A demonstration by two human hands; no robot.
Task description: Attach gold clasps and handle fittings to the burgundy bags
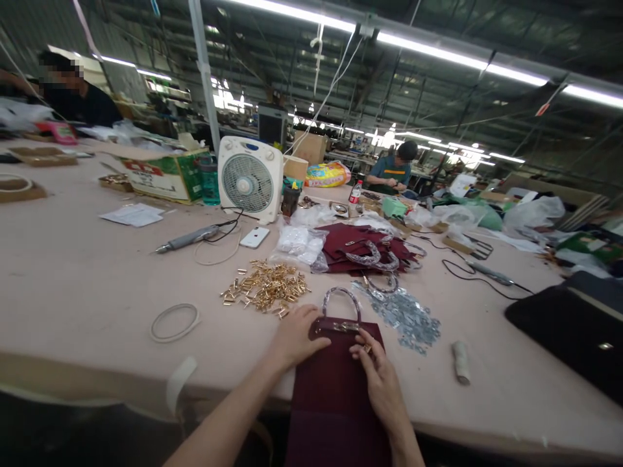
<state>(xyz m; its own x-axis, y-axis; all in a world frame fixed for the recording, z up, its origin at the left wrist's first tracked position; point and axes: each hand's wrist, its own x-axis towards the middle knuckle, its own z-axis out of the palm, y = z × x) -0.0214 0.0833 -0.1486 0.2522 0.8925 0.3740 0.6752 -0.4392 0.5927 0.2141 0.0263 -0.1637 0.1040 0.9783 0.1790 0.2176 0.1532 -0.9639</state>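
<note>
A dark red bag panel [335, 389] with a plastic-wrapped handle [341, 299] lies at the near edge of the pale worktable [87, 285] and hangs over it. My left hand [296, 337] rests on the panel's top left corner, its fingers curled over the edge. My right hand [377, 373] pinches a small gold fitting [366, 348] against the panel below the gold clasp [345, 326]. A heap of gold fittings [265, 288] lies just beyond my left hand. A pile of silver metal pieces [403, 314] lies beyond my right hand.
More red panels and wrapped handles [365, 250] are stacked farther back, beside plastic bags [299, 243], a phone [254, 237], a white fan [250, 179] and a hand tool [187, 239]. A tape ring [174, 322] lies left; a black bag [569, 331] right. Two other people work at the far tables.
</note>
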